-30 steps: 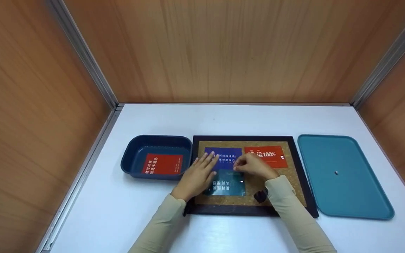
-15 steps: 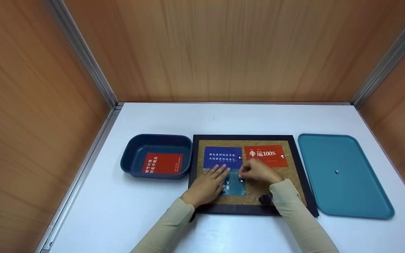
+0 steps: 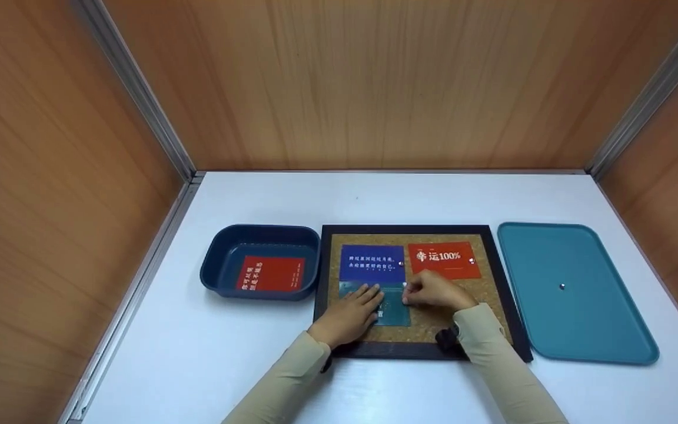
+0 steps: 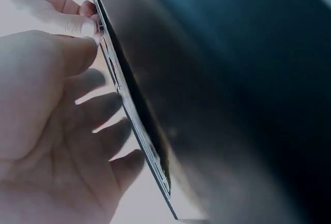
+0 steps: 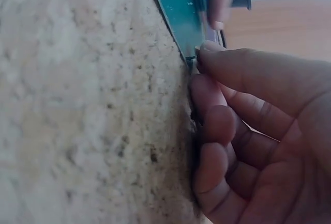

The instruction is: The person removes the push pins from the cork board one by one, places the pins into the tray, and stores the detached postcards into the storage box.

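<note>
On the framed cork board (image 3: 495,290) a teal card (image 3: 396,315) lies under a blue card (image 3: 372,274), their edges meeting. My left hand (image 3: 348,317) rests on the left part of the teal card, fingers spread and hiding most of its print. At that card's right edge, my right hand (image 3: 436,291) pinches a small pin between thumb and index finger. The right wrist view shows the pin (image 5: 192,57) at the corner of the teal card (image 5: 178,14), mostly hidden by the fingertips. Another pin (image 3: 401,264) sits at the blue card's right edge.
A red card (image 3: 445,268) with a pin (image 3: 472,261) is on the board's upper right. To the left, a dark blue bin (image 3: 221,287) holds another red card (image 3: 280,274). A teal tray (image 3: 580,330) at the right holds one pin (image 3: 562,287).
Both hands have moved down from the blue card to the teal one, uncovering the blue card with a pin at its right edge. The right fingers now cover where the teal card's pin showed.
</note>
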`<state>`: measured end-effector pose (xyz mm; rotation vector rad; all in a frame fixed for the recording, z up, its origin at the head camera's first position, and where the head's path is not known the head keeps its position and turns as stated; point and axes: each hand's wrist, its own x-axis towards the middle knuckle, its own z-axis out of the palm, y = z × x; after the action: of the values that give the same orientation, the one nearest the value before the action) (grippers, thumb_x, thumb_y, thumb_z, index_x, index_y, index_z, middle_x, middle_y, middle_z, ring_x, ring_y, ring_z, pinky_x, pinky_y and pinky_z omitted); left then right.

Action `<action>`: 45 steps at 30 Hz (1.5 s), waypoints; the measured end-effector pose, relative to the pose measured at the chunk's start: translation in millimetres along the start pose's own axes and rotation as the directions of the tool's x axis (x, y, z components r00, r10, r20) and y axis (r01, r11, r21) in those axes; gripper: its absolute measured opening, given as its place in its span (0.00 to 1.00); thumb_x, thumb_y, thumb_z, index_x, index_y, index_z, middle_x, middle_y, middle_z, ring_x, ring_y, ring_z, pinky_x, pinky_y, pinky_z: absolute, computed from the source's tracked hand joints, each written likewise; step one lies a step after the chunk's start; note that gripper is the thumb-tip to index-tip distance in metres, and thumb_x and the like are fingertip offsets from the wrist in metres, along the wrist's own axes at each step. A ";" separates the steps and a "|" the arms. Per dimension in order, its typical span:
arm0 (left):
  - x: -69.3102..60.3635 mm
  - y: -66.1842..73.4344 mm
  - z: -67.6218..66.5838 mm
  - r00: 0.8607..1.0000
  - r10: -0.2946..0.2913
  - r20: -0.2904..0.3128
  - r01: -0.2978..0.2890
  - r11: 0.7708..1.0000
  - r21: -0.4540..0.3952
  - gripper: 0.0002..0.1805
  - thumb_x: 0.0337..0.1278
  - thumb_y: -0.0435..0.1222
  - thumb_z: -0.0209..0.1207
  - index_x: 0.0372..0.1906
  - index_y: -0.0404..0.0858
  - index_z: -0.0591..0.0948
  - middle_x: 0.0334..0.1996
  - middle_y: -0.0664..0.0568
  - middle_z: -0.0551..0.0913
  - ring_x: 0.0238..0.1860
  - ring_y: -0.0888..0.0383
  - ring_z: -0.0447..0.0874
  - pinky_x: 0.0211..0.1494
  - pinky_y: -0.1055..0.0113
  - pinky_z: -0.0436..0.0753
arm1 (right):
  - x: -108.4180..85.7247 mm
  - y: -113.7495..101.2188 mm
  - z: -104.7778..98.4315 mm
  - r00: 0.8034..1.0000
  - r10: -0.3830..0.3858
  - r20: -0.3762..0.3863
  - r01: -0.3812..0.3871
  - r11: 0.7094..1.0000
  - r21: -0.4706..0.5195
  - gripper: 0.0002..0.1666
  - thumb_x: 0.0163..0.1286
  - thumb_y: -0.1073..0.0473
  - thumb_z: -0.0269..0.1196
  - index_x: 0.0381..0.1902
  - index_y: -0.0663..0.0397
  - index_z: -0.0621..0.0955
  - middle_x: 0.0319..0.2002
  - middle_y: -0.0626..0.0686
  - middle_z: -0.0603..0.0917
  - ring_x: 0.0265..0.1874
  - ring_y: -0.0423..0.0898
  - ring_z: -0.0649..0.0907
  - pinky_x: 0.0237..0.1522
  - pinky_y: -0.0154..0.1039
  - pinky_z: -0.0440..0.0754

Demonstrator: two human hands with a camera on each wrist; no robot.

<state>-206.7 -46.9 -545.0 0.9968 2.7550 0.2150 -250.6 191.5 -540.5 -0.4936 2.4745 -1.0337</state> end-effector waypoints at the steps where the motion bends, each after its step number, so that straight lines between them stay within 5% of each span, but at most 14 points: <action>1: -0.1 0.1 0.7 1.000 -0.004 0.006 0.004 1.000 0.003 0.27 0.75 0.46 0.42 0.74 0.47 0.59 0.75 0.53 0.56 0.75 0.52 0.54 0.73 0.54 0.64 | 0.1 0.4 -0.1 1.000 0.002 0.001 -0.002 1.000 0.004 0.06 0.62 0.60 0.67 0.28 0.55 0.86 0.25 0.49 0.84 0.22 0.40 0.77 0.27 0.33 0.78; 45: 2.1 -0.4 5.9 1.000 0.003 -0.016 -0.003 1.000 0.003 0.25 0.75 0.40 0.43 0.73 0.45 0.62 0.74 0.51 0.59 0.74 0.52 0.57 0.72 0.55 0.66 | 0.4 1.8 5.3 1.000 0.011 0.003 -0.011 1.000 -0.002 0.07 0.64 0.62 0.64 0.26 0.57 0.84 0.23 0.47 0.80 0.21 0.41 0.74 0.26 0.33 0.72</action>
<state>-207.2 -45.5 -551.2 1.0042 2.7688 0.2203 -248.6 189.4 -545.3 -0.4809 2.4726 -1.0259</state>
